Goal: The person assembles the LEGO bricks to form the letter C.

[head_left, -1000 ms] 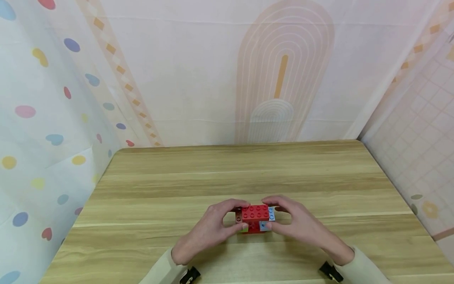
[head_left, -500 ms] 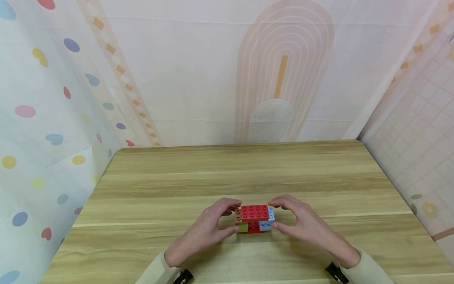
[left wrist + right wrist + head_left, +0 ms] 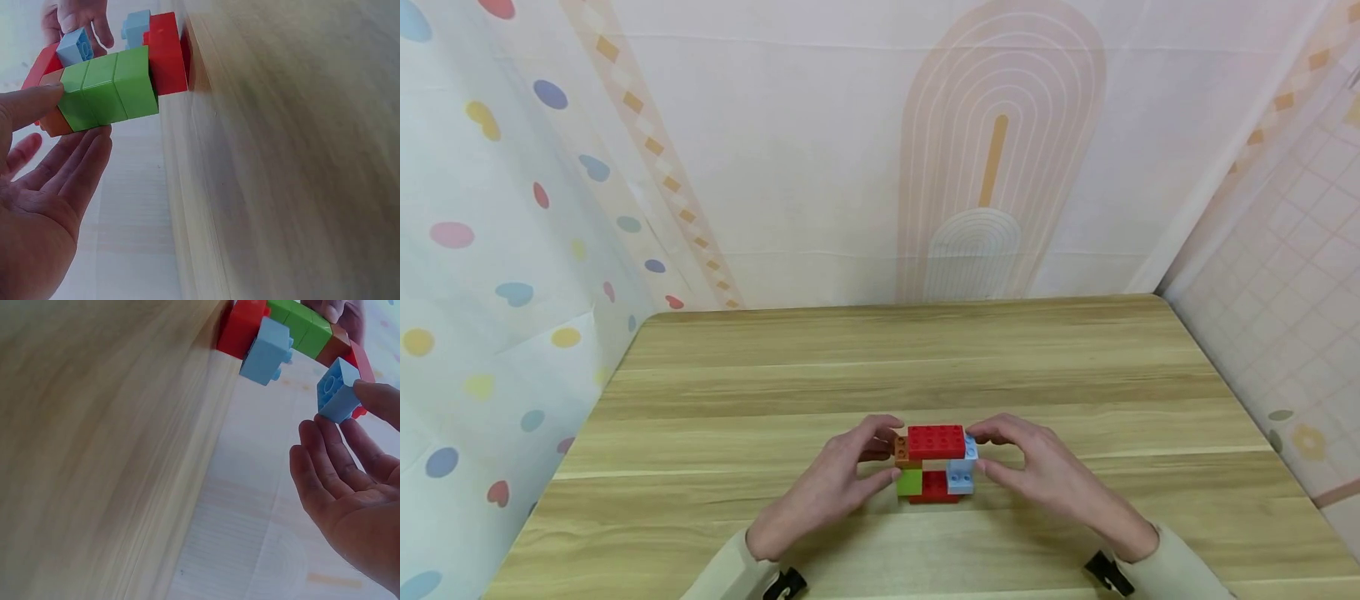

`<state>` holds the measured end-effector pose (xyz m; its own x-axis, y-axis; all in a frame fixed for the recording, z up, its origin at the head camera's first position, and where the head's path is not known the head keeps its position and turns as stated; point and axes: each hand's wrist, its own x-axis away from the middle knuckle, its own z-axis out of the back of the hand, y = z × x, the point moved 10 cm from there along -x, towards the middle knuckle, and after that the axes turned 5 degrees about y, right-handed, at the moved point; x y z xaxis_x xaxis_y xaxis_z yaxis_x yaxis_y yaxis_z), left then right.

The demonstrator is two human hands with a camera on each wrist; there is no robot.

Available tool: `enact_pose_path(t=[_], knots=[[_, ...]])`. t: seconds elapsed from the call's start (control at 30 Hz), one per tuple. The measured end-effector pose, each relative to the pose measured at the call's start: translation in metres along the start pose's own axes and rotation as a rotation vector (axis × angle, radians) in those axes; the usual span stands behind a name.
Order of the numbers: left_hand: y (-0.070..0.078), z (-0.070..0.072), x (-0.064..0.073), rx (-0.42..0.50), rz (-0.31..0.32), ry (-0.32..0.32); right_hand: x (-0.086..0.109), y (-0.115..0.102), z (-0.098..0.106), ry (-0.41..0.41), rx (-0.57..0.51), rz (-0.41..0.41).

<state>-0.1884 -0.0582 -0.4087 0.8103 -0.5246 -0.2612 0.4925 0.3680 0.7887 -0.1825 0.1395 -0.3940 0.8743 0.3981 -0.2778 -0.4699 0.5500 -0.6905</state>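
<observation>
A small build of toy building bricks stands in the head view between my hands. Its red base brick (image 3: 167, 56) carries a stack of green bricks (image 3: 112, 87) on the left, topped by an orange brick (image 3: 56, 120). On the base's right sits a light blue brick (image 3: 265, 353). A long red brick (image 3: 936, 442) bridges the top, with another light blue brick (image 3: 337, 394) under its right end; a gap parts the two blue ones. My left hand (image 3: 831, 483) pinches the orange end, thumb in front, fingers behind. My right hand (image 3: 1048, 475) pinches the upper blue brick.
The wooden table (image 3: 850, 358) spreads around the build. A patterned cloth (image 3: 805, 167) hangs behind it and along both sides. Black wrist straps (image 3: 1108, 573) sit near the sleeves.
Both hands have spread outward from the red top brick to the build's ends. The build now shows more of its front, its top higher in view and its base nearer me.
</observation>
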Motion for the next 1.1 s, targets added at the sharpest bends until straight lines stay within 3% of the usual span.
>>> enact_pose_path(t=[0.43,0.73,1.1], knots=[[-0.008,0.006,0.001,0.061,0.011,0.021,-0.010,0.014,-0.009,-0.068,-0.075,-0.134],[-0.012,0.011,0.001,0.020,0.024,0.053,-0.017,0.020,-0.019,-0.118,-0.149,-0.173],[-0.022,0.012,-0.003,0.025,0.107,0.042,-0.023,0.025,-0.029,-0.183,-0.238,-0.205]])
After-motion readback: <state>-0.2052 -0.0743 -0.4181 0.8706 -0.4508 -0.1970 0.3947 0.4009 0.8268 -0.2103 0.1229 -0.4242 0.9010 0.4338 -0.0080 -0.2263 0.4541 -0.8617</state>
